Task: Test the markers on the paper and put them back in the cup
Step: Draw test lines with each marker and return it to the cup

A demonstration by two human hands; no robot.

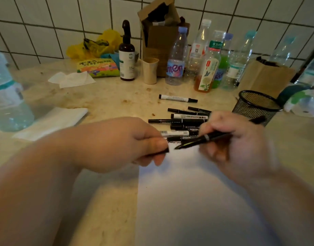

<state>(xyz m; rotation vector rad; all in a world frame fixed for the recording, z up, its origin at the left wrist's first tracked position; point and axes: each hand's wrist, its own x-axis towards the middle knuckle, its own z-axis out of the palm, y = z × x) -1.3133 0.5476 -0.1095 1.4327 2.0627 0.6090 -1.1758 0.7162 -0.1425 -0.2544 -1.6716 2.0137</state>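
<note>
The right hand (236, 139) holds a slim black marker with a grey band (202, 139) in a writing grip, fingers curled round the barrel, tip angled down and toward the left hand, poised at the far edge of the white sheet of paper (197, 192); this grip suits a test stroke. A short black wavy line (173, 142) lies on the paper between the two hands, just beyond the marker tip. The left hand (131, 144) pinches a small black cap (161, 151) between thumb and fingers, held just beside the tip, probably so that the cap can be refitted at once. The two hands are close together but not touching. Just beyond the hands, a loose pile of black and white markers (184, 121) lies on the beige stone bench (108, 98), within easy reach for testing; one white-barrelled marker (177, 98) lies apart, farther out. The black wire-mesh cup (257, 107) stands upright beyond the right hand, on that hand's outer side, so a tested marker can be dropped in by the hand that holds it. Whether the cup already contains markers cannot be told. Judged from the pile, most of the task remains.
</note>
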